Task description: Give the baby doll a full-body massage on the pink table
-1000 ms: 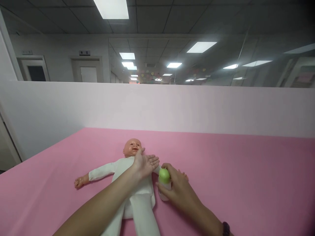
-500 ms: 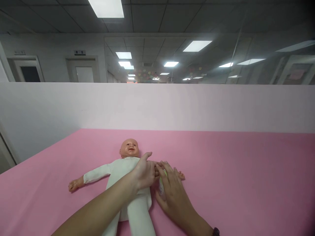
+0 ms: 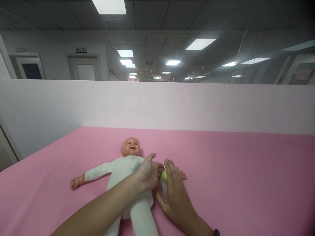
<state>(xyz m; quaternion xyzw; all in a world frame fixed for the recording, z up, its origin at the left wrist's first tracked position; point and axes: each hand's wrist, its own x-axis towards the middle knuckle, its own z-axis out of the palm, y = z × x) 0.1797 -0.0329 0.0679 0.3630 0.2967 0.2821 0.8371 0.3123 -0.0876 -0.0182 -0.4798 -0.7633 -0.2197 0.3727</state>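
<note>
A baby doll (image 3: 131, 147) in a white cloth suit lies on its back with its arms spread. Over the doll's chest and its arm on the right side is my left hand (image 3: 149, 173), palm turned up, thumb raised and fingers stretched to the right. My right hand (image 3: 174, 193) is beside it, fingers straight and close together, thumb apart. Between the two hands stands a small bottle (image 3: 164, 185) with a light green cap and a pale body, partly hidden by my right hand. I see no grip on it.
The doll lies on a pink padded surface (image 3: 233, 177). A low white wall (image 3: 157, 105) closes off the far side, with a glass pane (image 3: 177, 55) above it. A dark band (image 3: 216, 232) is on my right wrist.
My right hand's fingers have drawn away from my left fingertips and straightened. More of the bottle and its green cap shows between the hands. The doll lies as before.
</note>
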